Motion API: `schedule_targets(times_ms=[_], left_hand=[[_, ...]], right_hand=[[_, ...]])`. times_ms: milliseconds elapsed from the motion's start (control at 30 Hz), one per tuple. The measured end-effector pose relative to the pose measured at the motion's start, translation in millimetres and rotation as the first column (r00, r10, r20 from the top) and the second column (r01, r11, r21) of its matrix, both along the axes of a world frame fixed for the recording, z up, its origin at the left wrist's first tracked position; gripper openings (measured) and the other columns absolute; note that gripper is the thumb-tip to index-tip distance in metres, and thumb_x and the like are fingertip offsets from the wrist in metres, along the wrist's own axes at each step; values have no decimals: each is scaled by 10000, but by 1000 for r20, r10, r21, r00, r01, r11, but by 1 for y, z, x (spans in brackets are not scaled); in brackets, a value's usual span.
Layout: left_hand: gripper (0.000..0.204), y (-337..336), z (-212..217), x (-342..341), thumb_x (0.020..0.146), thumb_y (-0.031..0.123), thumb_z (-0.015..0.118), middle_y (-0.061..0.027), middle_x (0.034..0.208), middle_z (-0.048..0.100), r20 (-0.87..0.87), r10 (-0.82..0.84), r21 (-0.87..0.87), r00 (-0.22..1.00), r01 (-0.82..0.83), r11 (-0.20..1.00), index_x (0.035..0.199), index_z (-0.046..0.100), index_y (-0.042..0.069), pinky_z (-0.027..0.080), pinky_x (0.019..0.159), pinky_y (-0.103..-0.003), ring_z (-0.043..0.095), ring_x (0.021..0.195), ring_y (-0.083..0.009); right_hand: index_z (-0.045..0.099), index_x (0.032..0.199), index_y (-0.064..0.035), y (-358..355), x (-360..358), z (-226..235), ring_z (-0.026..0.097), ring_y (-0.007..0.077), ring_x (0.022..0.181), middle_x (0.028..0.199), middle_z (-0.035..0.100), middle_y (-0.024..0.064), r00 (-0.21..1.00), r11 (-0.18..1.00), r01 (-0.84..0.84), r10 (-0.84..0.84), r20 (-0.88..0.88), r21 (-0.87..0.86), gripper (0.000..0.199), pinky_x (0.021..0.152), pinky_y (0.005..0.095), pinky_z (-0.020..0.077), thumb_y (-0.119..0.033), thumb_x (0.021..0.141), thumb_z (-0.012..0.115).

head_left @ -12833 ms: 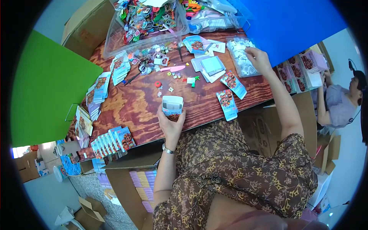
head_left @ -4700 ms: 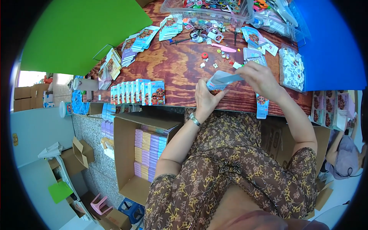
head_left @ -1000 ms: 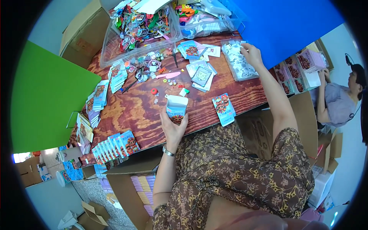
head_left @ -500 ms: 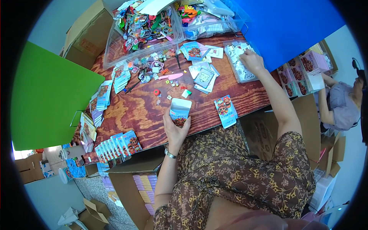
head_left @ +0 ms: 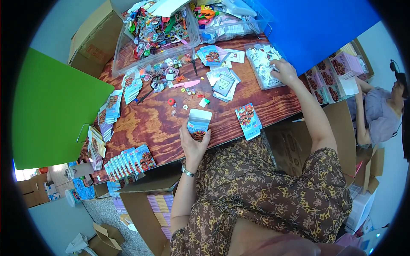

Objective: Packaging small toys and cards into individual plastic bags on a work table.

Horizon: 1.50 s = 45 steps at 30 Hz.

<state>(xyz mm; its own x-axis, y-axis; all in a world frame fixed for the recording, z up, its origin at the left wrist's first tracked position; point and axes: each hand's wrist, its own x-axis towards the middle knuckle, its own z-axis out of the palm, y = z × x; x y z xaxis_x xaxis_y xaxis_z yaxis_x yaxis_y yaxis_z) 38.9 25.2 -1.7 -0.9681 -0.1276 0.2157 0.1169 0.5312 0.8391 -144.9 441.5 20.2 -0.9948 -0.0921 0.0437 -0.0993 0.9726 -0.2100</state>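
At a wood-grained table (head_left: pixel 145 121), a worker's left hand (head_left: pixel 193 144) grips a blue box (head_left: pixel 198 124) between thumb and fingers, its mouth upward, seemingly to keep the opening accessible. The right hand (head_left: pixel 284 73), fingers bent, hangs at the white pieces (head_left: pixel 259 58) in a clear tray (head_left: pixel 273 87), apparently placed for easy reach; whether fingertips pinch any cannot be told, the box sitting well apart from them
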Motion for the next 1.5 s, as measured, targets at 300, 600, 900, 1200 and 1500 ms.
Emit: schedule_targets(times_ms=[300,600,900,1200,1500], left_hand=[[775,2,3,0,747,182,848,-186,1167,537,36,-3,17,999,2,1000,1374,439,-19,476,896,-438,562,1069,-344],[770,5,3,-1,748,188,849,-191,1164,541,20,-32,-11,999,33,999,1370,444,-20,474,907,-434,564,1070,-348],[764,7,1,-1,755,197,860,-168,1201,585,-11,-37,-72,999,36,997,1365,455,-21,491,924,-389,599,1085,-270],[763,1,-1,3,758,213,861,-173,1219,575,28,-7,-79,1000,9,997,1363,457,-18,492,923,-397,598,1100,-286],[768,3,-1,3,755,209,864,-172,1232,577,9,-7,-57,1000,8,998,1369,458,-12,491,934,-394,597,1112,-287]], right_hand=[[678,1105,-90,14,-13,-3,653,335,1000,1110,640,152,999,998,-14,16,38,-68,281,824,437,526,-199,854,742],[599,874,-77,12,4,24,659,345,848,912,665,98,992,993,-110,107,72,42,184,707,433,515,-173,839,752],[699,986,-33,-8,-2,-1,698,235,745,808,719,104,986,950,-34,82,142,-312,292,659,375,530,-241,804,795],[588,845,-40,-6,-4,0,559,142,623,674,586,36,988,944,-67,108,109,-322,229,581,329,442,-226,901,710],[574,930,-67,2,-6,20,472,46,644,721,516,-52,956,714,169,49,289,-680,162,561,249,368,-177,946,692]])
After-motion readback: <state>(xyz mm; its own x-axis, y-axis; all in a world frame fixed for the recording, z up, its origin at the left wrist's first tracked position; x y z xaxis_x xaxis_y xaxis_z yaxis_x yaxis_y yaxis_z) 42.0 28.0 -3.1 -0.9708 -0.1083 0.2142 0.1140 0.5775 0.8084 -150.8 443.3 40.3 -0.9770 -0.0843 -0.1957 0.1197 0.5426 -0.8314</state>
